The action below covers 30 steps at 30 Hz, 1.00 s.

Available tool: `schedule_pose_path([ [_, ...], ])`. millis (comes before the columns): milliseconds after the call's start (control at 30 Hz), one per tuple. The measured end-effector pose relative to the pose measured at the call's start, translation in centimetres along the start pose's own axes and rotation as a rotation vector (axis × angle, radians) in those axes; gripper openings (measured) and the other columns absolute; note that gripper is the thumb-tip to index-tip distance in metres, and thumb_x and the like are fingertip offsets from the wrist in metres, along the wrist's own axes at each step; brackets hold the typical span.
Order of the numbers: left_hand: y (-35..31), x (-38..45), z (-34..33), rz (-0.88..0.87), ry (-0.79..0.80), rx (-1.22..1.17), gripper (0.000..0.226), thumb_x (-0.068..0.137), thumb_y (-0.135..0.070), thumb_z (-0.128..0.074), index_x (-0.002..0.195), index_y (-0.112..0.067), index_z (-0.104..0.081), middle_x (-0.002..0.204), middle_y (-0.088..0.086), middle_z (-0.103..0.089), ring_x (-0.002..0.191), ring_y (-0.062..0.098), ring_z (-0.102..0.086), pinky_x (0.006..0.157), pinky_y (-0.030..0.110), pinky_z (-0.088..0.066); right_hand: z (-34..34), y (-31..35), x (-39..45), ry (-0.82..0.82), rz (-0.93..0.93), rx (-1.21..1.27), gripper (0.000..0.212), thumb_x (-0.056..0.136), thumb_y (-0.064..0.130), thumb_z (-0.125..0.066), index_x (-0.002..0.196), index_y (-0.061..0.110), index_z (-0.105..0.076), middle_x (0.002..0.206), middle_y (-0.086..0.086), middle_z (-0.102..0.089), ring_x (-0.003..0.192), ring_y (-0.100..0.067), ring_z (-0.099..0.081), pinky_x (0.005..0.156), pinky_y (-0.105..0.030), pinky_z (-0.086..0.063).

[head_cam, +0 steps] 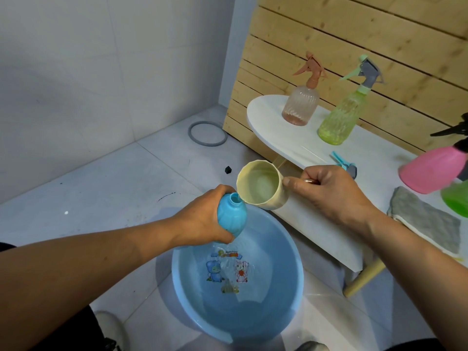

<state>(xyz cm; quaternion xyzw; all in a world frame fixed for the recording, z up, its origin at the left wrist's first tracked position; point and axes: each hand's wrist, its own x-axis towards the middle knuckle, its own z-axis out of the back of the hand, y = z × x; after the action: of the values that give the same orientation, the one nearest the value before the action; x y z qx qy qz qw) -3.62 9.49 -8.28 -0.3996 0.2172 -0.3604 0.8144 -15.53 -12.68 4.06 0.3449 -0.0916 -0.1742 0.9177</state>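
The left forearm was seen nearest, low on the left side. At its end the left hand (202,216) was wrapped around a bottle (231,220), which was gripped by its blue body. The bottle was held tilted, without a cap, above the far rim of a basin (278,287) placed on the floor. Some water was contained in the basin. A cup (263,187) was held by its handle in the right hand (331,191), with the fingers curled around it. The cup was tilted to the left, and its rim was just beside the open neck of the bottle; whether they touched could not be told. Water was seen inside the cup. Behind, on a table (304,150), a cloth (425,221) was laid.
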Motion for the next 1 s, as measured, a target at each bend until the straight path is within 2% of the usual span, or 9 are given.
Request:
schedule_pose_path([
  [267,0.2,0.1,-0.1,0.001,0.0,0.018,0.091,0.061,-0.03,-0.094,0.133,-0.041,-0.04,0.12,-0.015,-0.054,0.103,0.009,-0.059,0.075,0.022,-0.055,0.1,0.1,-0.1,-0.005,0.007,-0.058,0.051,0.087,0.045,-0.074,0.053,0.018,-0.045,0.049,0.012,-0.034,0.047,-0.008,-0.029,0.045,-0.018,-0.028],
  [367,0.2,0.2,-0.2,0.005,0.004,0.025,0.092,0.06,-0.031,-0.094,0.134,-0.042,-0.039,0.121,-0.014,-0.054,0.104,0.01,-0.059,0.077,0.025,-0.057,0.1,0.3,-0.2,-0.007,0.006,-0.067,0.052,0.086,0.045,-0.074,0.051,0.02,-0.045,0.048,0.012,-0.034,0.046,-0.008,-0.029,0.048,-0.023,-0.029],
  [500,0.2,0.2,-0.2,0.005,0.006,0.026,0.092,0.06,-0.03,-0.094,0.133,-0.041,-0.039,0.12,-0.014,-0.054,0.104,0.01,-0.059,0.076,0.024,-0.056,0.1,0.5,-0.3,0.005,0.014,-0.086,0.046,0.086,0.048,-0.072,0.05,0.029,-0.051,0.047,0.011,-0.034,0.047,-0.008,-0.03,0.051,-0.027,-0.03],
  [667,0.3,0.1,-0.2,-0.003,0.004,0.027,0.091,0.06,-0.03,-0.094,0.132,-0.041,-0.04,0.12,-0.014,-0.054,0.104,0.01,-0.06,0.08,0.03,-0.06,0.1,0.5,-0.3,-0.01,0.018,-0.097,0.048,0.086,0.05,-0.072,0.052,0.025,-0.048,0.049,0.011,-0.035,0.048,-0.009,-0.03,0.052,-0.029,-0.03],
  [1000,0.2,0.0,-0.3,-0.003,0.011,0.026,0.091,0.06,-0.029,-0.094,0.131,-0.041,-0.04,0.12,-0.015,-0.054,0.103,0.01,-0.059,0.077,0.026,-0.057,0.3,1.1,-0.5,-0.033,0.039,-0.141,0.041,0.087,0.049,-0.072,0.054,0.032,-0.054,0.047,0.01,-0.039,0.047,-0.009,-0.035,0.052,-0.029,-0.03],
])
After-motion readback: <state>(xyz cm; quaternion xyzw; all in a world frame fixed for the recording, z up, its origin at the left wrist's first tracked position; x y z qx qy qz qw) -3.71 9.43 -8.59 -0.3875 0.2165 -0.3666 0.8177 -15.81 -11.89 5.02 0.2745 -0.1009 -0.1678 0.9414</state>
